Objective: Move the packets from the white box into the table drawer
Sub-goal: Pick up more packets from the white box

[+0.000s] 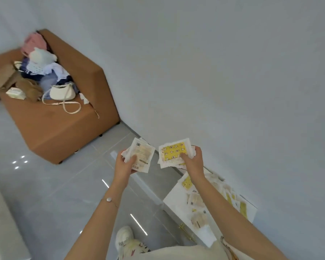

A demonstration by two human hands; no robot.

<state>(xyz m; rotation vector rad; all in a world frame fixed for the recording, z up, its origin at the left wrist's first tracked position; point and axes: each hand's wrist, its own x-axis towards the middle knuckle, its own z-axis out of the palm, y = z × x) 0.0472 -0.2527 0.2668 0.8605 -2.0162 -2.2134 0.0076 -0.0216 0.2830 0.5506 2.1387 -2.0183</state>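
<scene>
packets (197, 201) in box (174, 198) right, bag (62, 93) on sofa (64, 132) left

Left hand (125, 166), right hand (194, 163) grip seemingly stacked packets (174, 151).

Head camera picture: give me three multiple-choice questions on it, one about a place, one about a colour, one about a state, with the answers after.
1. Where does the white handbag lie?
A. on the floor
B. on the brown seat
C. in a hand

2. The top packet in the right hand is mostly:
A. yellow
B. blue
C. red

3. The left hand is:
A. empty and open
B. gripping a stack of packets
C. resting on the floor

Answers:
1 B: the handbag rests on the seat's top.
2 A: its face is yellow with small figures.
3 B: the thumb presses on the stack, with the fingers beneath.
</scene>
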